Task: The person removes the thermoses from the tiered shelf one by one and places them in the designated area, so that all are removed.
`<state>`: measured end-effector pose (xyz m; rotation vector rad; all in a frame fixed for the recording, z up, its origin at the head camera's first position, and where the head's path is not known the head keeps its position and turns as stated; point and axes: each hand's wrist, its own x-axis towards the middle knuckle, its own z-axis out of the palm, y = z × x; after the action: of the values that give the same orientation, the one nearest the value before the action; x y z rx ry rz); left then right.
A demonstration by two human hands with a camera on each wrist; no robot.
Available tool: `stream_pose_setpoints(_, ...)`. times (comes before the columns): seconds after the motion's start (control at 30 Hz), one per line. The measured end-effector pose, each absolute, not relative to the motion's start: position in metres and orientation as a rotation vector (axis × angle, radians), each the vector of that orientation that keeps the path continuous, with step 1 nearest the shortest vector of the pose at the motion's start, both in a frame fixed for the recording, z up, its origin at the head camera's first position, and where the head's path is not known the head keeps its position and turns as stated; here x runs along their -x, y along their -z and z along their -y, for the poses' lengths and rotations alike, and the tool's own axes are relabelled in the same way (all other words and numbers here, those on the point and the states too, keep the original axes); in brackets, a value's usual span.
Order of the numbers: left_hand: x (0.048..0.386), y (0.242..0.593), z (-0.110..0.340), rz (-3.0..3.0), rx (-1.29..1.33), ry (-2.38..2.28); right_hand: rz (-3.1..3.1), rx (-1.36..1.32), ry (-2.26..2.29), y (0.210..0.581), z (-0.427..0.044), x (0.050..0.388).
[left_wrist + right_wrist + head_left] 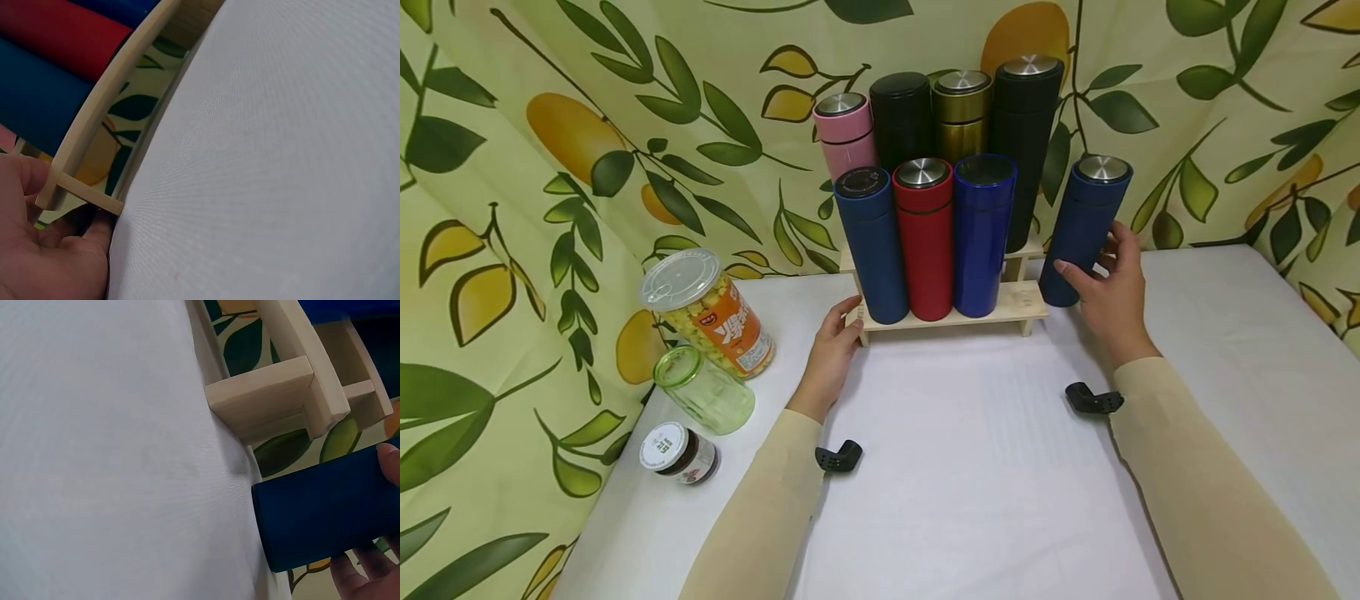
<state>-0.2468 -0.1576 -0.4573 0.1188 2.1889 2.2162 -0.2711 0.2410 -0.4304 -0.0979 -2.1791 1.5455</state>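
Observation:
My right hand (1116, 304) grips a navy thermos flask (1084, 233) with a steel-topped lid, just right of a two-tier wooden rack (955, 320). In the right wrist view the flask's base (265, 528) is at the white tablecloth; whether it bears weight there I cannot tell. My left hand (831, 354) holds the rack's left end, its thumb and fingers around the end of the lower shelf (81, 134). On that shelf stand a blue flask (872, 250), a red flask (925, 246) and a glossy royal-blue flask (983, 242). Behind are pink (847, 143), black (901, 121), gold (961, 117) and tall black (1024, 150) flasks.
At the left stand a clear-lidded tub of yellow snacks (715, 317), a green glass tumbler (707, 396) and a small white-lidded jar (681, 454). A leaf-patterned curtain (700, 125) hangs behind the white-covered table (970, 467).

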Motion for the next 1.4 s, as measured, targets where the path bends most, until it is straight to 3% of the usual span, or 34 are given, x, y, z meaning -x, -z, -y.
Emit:
stream_pose_setpoints(0.77,0.246,0.458,0.157,-2.161,-0.127,-2.241,2.058,0.146,-1.497,0.381,-0.246,0.250)
stream_pose_setpoints(1.07,0.246,0.457,0.158,-2.135,-0.147,-2.263,1.836,-0.041,-1.610,0.352,-0.240,0.232)
stream_pose_setpoints(1.4,0.246,0.458,0.158,-2.150,-0.156,-2.246,1.440,-0.428,-2.002,0.344,-0.219,0.224)
